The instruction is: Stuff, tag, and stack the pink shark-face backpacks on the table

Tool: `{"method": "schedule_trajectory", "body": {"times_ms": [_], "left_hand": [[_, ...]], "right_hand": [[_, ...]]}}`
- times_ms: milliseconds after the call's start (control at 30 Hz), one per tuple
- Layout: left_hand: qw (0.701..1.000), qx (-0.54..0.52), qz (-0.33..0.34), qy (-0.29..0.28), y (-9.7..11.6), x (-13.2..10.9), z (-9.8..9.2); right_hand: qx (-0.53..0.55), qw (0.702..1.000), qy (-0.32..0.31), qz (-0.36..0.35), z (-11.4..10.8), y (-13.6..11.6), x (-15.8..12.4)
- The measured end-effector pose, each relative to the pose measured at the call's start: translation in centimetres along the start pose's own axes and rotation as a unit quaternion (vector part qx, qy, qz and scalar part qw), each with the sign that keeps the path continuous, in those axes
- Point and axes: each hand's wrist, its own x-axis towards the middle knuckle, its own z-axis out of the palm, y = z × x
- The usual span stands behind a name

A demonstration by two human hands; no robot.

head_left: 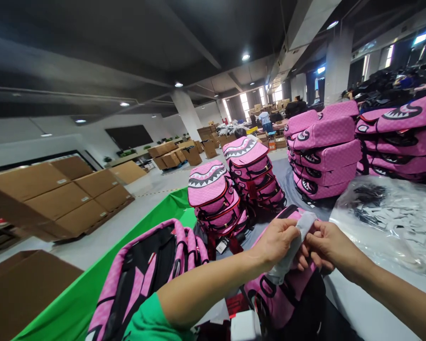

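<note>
Directly before us a backpack lies on the worktable, a second backpack lying to its left; stacks of backpacks stand behind them, a plastic bag lies to the right, and cardboard cartons sit beyond the table's left edge.

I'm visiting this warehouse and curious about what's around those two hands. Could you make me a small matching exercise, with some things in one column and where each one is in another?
Things:
1. Grey fabric piece
2. Clear plastic bag
3. Pink shark-mouth backpack stack
4. Cardboard boxes

Places:
A. Left of the view, on a pallet
B. Pinched between the left hand and right hand
C. Right of the hands, lying on the table
D. Ahead of the hands, piled up

Pairs: 1-B, 2-C, 3-D, 4-A
</note>
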Motion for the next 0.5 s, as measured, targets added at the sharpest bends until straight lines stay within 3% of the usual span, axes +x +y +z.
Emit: {"method": "schedule_trajectory", "body": {"times_ms": [133,333,500], "left_hand": [[1.0,-0.003,-0.018,0.019,0.4,-0.2,-0.6],[0.999,-0.035,-0.028,0.015,-0.2,-0.6,-1.1],[0.978,-0.096,0.052,0.179,-1.5,-0.2,-0.8]], "right_hand": [[0.011,0.998,0.055,-0.001,0.3,0.2,-0.1],[0.192,0.981,-0.02,0.019,1.1,1.2,-2.8],[0.293,0.953,-0.076,-0.026,2.8,-0.2,-2.4]]}}
